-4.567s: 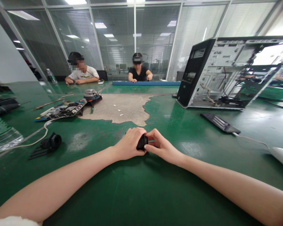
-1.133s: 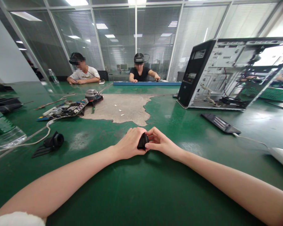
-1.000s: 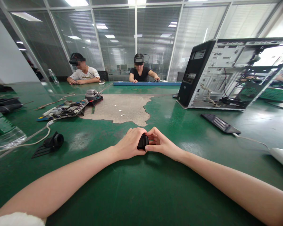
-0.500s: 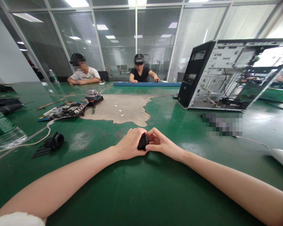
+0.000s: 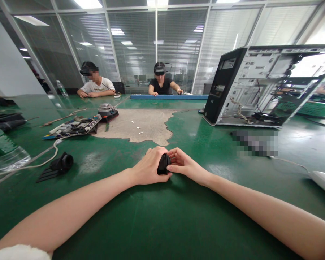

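The green tabletop [image 5: 162, 224] fills most of the view, with a glass wall [image 5: 178, 43] with blinds beyond it. Clock directions are read across the view from the black part between the hands. At two o'clock, an open computer case [image 5: 262, 86] stands upright, its black front angled away from its bare metal inside. A worn, pale patch [image 5: 148, 124] of the tabletop lies toward eleven o'clock. A clear bottle [image 5: 5, 146] with a green label is at nine o'clock, cut off by the edge of the view.

One person in white [image 5: 96, 85] sits toward ten to eleven o'clock, and another in black [image 5: 161, 85] sits at twelve, behind a long blue bar [image 5: 168, 96]. A circuit board [image 5: 76, 127] lies at ten o'clock, a pale cable [image 5: 55, 146] beside it. A pixelated object [image 5: 256, 143] is between two and three.

The left hand [image 5: 151, 165] wraps around the black part [image 5: 163, 164] just above the tabletop, while the right hand [image 5: 182, 162] grips its right side with thumb and fingers. A black plastic fitting [image 5: 61, 163] lies at nine o'clock. Small white scraps [image 5: 138, 128] dot the patch.
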Motion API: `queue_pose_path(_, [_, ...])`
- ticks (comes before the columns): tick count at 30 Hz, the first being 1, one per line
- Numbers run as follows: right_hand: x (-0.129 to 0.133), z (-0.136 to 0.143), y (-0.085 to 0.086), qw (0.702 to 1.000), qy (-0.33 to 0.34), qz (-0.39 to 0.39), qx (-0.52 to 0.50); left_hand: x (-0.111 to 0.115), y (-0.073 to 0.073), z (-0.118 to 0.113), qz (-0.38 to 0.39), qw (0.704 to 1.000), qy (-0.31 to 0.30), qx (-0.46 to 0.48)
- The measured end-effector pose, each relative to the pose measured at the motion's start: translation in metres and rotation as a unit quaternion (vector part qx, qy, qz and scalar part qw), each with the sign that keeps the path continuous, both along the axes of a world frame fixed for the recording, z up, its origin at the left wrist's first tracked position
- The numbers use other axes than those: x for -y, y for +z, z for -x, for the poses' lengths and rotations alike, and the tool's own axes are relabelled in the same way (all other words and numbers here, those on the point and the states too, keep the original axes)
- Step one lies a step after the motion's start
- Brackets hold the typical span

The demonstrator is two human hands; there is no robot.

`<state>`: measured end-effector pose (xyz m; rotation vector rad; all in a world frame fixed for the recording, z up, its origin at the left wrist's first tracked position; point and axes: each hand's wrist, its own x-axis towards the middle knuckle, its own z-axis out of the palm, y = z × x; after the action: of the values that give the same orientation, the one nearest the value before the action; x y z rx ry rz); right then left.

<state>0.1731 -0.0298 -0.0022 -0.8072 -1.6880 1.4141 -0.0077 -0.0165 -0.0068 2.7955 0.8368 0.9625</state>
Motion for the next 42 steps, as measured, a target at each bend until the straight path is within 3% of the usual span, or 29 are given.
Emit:
queue_pose_path(8, [-0.001, -0.003, -0.003, 0.999, 0.042, -0.015, -0.019, 0.002, 0.001, 0.000, -0.013, 1.000, -0.005, 0.003])
queue_pose_path(16, [0.000, 0.002, 0.000, 0.999, -0.022, -0.025, -0.005, 0.000, 0.000, -0.001, -0.025, 1.000, 0.008, 0.005])
queue_pose_path(23, [-0.001, 0.002, -0.002, 0.999, -0.037, -0.027, -0.015, -0.003, 0.000, -0.001, -0.037, 0.999, 0.010, 0.008])
queue_pose_path(32, [-0.002, -0.001, -0.004, 0.999, 0.002, -0.022, -0.038, -0.008, -0.003, -0.002, 0.016, 0.999, -0.032, 0.027])
queue_pose_path(42, [-0.002, 0.001, -0.006, 0.998, -0.037, -0.050, -0.016, -0.010, -0.005, -0.001, -0.004, 0.998, -0.046, 0.049])
